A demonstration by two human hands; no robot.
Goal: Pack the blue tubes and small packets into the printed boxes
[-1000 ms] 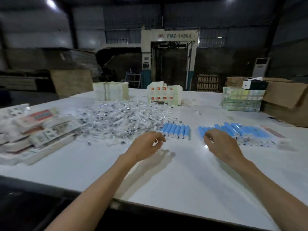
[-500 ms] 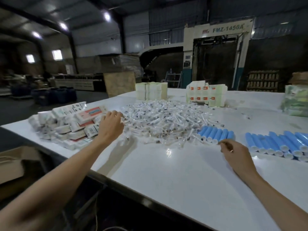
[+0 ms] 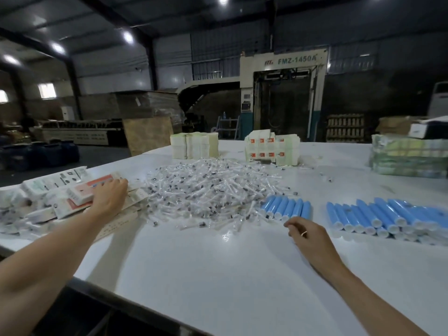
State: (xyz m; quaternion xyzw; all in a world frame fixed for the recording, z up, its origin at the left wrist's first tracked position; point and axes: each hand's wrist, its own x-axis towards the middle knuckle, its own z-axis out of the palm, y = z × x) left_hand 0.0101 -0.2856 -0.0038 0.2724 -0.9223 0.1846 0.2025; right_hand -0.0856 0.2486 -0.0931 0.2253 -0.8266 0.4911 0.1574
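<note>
At ten o'clock my left hand (image 3: 110,197) rests, fingers relaxed, on printed boxes (image 3: 80,190). The packet heap (image 3: 208,190) lies between it and my right hand (image 3: 308,235), which is loosely curled, empty, beside blue tubes (image 3: 286,209).

Left hand (image 3: 110,200) stretched far left, palm down, fingers bent; right hand (image 3: 306,235) loosely curled.

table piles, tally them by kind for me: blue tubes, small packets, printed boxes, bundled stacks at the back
blue tube groups: 2
small packet heap: 1
printed box pile: 1
bundled stacks at the back: 3
total: 7
</note>
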